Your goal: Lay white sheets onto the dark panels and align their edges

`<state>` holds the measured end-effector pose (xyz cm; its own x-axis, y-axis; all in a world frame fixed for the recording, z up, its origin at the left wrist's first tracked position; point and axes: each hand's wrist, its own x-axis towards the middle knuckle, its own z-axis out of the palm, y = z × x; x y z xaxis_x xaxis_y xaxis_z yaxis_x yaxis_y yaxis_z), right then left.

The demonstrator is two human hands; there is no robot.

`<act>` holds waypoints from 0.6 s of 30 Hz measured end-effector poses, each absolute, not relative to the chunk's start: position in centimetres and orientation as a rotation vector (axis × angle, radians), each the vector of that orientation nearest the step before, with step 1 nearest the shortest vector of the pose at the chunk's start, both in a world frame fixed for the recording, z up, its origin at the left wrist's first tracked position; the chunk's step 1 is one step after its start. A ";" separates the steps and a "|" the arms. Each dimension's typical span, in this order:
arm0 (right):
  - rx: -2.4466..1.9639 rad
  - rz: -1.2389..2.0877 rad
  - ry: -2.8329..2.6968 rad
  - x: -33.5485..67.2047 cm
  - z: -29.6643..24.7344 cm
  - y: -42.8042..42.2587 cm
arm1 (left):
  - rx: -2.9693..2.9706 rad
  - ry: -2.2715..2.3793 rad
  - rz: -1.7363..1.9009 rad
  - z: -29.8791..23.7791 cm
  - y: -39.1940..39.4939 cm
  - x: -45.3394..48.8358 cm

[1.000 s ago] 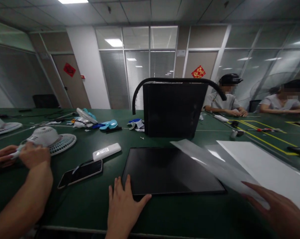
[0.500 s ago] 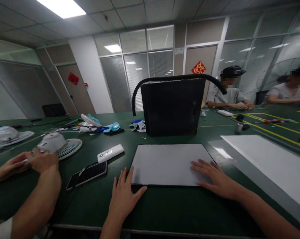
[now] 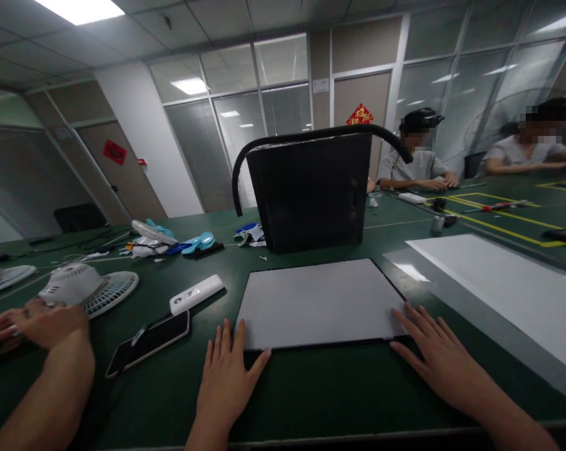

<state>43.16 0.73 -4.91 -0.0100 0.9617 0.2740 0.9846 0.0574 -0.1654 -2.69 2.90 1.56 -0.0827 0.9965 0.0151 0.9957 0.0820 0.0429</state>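
Observation:
A flat grey-white rectangular panel (image 3: pixel 318 307) with a thin black edge lies on the green table (image 3: pixel 311 394) in front of me. My left hand (image 3: pixel 229 369) rests at its near left corner, fingers spread and index fingertip at the edge. At the near right corner is my right hand (image 3: pixel 440 357), fingers apart, with fingertips touching the panel's right side. Neither hand grips anything. Behind the panel stands a black box-like thing (image 3: pixel 311 194) with a black flexible strip (image 3: pixel 306 134) draped over its top.
To the left lie a phone (image 3: pixel 151 341) and a white power bank (image 3: pixel 197 294). Beyond them, a co-worker's hands (image 3: pixel 52 322) touch a white fan part (image 3: pixel 74 285). White sheets (image 3: pixel 494 294) and a clear film lie at right. Two people (image 3: pixel 419 150) sit across the table.
My right hand has slid from on top of the panel outward to its right edge. My left hand stays at the left corner. The view has turned and tilted slightly.

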 end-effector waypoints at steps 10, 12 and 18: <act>-1.919 -0.236 -1.990 42.8 -5.9 -0.3 | 2.253 2.254 0.099 -0.2 3.4 -3.9; -1.920 -0.227 -1.981 42.7 -5.8 -0.4 | 2.279 2.246 0.131 -0.5 3.6 -4.1; -1.912 -0.240 -1.950 42.5 -5.9 -0.4 | 2.269 2.239 0.145 -0.7 3.6 -4.3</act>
<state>42.54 -0.38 -5.94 0.0129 0.9189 0.3943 0.9870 0.0513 -0.1520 -4.31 3.64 -0.69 0.0121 0.9950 0.0994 0.9995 -0.0150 0.0284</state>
